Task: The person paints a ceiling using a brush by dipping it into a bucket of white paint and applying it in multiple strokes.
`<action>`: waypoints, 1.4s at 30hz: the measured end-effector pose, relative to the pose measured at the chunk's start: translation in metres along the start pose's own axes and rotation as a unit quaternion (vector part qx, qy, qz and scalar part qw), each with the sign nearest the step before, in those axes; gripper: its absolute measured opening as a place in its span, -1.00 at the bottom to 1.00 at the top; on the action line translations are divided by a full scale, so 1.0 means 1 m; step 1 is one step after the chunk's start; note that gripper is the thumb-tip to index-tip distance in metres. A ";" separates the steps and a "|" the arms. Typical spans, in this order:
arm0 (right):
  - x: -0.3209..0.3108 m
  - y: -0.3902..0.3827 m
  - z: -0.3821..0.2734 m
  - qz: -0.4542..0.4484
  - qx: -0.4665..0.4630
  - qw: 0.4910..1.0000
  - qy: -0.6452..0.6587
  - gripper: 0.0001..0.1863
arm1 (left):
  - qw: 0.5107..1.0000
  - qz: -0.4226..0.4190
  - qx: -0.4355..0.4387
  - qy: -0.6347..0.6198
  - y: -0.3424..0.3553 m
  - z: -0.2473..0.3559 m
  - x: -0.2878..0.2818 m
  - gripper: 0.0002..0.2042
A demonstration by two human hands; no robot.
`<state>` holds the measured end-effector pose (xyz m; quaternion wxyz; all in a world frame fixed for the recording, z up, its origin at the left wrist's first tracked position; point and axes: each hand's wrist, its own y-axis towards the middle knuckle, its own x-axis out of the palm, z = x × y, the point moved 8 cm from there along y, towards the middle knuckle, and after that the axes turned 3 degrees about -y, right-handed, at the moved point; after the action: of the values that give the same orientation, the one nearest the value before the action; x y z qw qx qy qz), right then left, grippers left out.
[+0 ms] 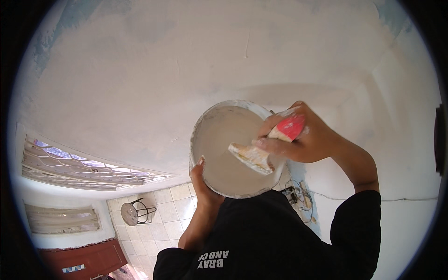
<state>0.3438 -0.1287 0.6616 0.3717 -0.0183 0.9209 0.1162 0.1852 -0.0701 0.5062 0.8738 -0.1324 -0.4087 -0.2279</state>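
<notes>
A round bucket of off-white paint (212,133) is held up in front of my chest, its rim smeared with dried paint. My left hand (200,179) grips the bucket's near left side, thumb up over the rim. Above the paint, my right hand (298,133) is closed round a paintbrush (254,157) with a red-ended handle. The brush's wide bristles, coated in white, point left and down over the bucket. Whether they touch the paint I cannot tell. White paint smears mark the right hand's fingers.
A whitish wall (140,84) with bluish patches fills the space ahead. To the left are a grilled window (93,165), a round stool (130,213) on the tiled floor (168,214), and a red-brown door (86,261). Loose cables (303,198) hang to the right of my body.
</notes>
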 end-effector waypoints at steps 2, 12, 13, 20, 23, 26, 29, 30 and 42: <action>-0.011 -0.002 -0.004 0.033 -0.012 0.999 -0.009 -0.76 | 0.999 0.012 -0.029 0.040 -0.001 -0.003 -0.003 -0.61; -0.046 -0.001 -0.011 0.127 0.008 0.989 0.072 -0.78 | 0.999 -0.010 -0.048 0.023 0.002 -0.002 0.007 -0.54; -0.049 -0.001 -0.012 0.136 0.015 0.987 0.078 -0.79 | 0.998 -0.038 -0.036 0.024 0.002 0.000 0.010 -0.57; -0.071 0.005 -0.032 0.141 -0.021 0.989 0.038 -0.78 | 0.987 -0.086 0.094 0.095 -0.003 0.020 0.025 -0.75; -0.079 0.008 -0.042 0.140 -0.011 0.990 0.031 -0.77 | 0.996 -0.072 0.005 -0.050 -0.001 0.010 0.024 -0.74; -0.081 0.012 -0.045 0.155 0.025 0.987 0.027 -0.78 | 0.997 -0.079 -0.014 -0.010 0.002 0.007 0.016 -0.69; -0.079 0.014 -0.051 0.158 0.006 0.987 0.028 -0.78 | 0.996 -0.090 -0.022 -0.019 0.000 0.007 0.015 -0.65; -0.078 0.014 -0.052 0.158 0.005 0.987 0.027 -0.78 | 0.995 -0.100 -0.018 -0.012 -0.002 0.008 0.016 -0.63; -0.082 0.017 -0.062 0.165 -0.048 0.985 0.018 -0.79 | 0.997 -0.048 -0.049 0.035 -0.003 0.008 0.007 -0.50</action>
<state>0.3589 -0.1309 0.7644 0.3294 0.1140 0.9111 0.2201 0.1821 -0.0715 0.5168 0.8680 -0.1467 -0.3723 -0.2939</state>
